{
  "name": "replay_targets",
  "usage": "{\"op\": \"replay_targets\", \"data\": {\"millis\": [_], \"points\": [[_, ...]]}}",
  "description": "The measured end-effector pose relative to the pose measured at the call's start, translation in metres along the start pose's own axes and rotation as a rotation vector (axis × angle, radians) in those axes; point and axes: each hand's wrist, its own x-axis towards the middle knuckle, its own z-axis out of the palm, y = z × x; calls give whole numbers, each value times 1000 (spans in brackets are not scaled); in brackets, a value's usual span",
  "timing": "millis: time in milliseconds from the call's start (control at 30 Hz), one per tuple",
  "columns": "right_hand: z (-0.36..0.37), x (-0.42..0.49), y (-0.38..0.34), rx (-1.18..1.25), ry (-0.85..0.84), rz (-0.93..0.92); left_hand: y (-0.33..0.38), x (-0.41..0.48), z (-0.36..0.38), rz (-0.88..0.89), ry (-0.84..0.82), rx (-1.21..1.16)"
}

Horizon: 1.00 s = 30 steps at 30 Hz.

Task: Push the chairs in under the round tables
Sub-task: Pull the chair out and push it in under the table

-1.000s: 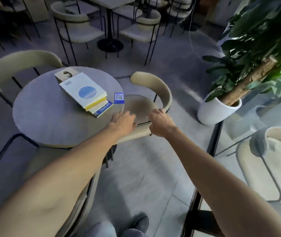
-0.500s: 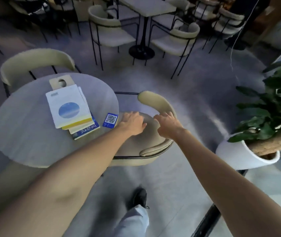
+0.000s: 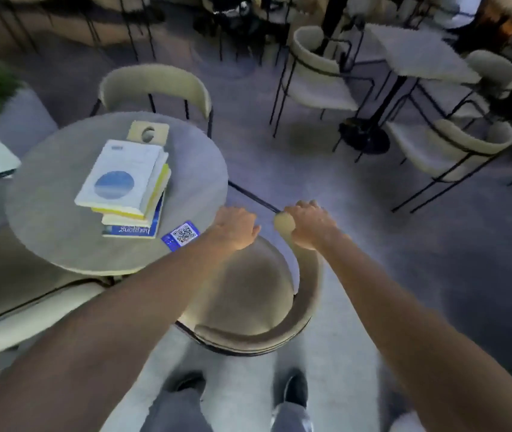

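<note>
A round grey table (image 3: 61, 232) stands left of centre with a stack of books (image 3: 127, 185) on it. A beige chair (image 3: 248, 294) with a curved backrest and black frame sits just in front of me, its seat partly under the table's near right edge. My right hand (image 3: 309, 226) is closed around the far end of the backrest. My left hand (image 3: 236, 227) lies palm down on the seat's far edge by the table rim, fingers together. A second beige chair (image 3: 155, 88) stands tucked at the table's far side. A third beige chair (image 3: 27, 313) shows at the left.
A blue QR-code card (image 3: 181, 235) and a beige holder (image 3: 148, 132) lie on the round table. A square table (image 3: 413, 54) with beige chairs (image 3: 320, 79) stands at the back right. A planter (image 3: 2, 104) is at the left. My feet (image 3: 295, 388) are on the pale floor below.
I have stepped around behind the chair, and the view has swung left. The chair has turned, and it now sits closer under the table. My right hand has closed on the backrest end.
</note>
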Motion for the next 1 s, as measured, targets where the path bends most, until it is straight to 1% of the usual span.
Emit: {"op": "replay_targets", "data": {"millis": [167,300,400,567,800,933,1000], "points": [[17,29,17,-89,0,-304,38,-20,16,-339,-34,-232],[29,27,23,-162,18,-461,69,-48,14,-481,-136,-227],[37,20,21,-168,-14,-551,81,-73,16,-573,-145,-253],[59,-7,14,-209,-89,-648,106,-110,40,-658,-174,-309],[112,-23,32,-197,-125,-733,162,-127,81,-681,-266,-326],[142,-15,51,-294,-175,-803,192,-123,100,-717,-291,-408],[157,-6,62,-371,-203,-845,199,-117,113,-694,-333,-438]]}}
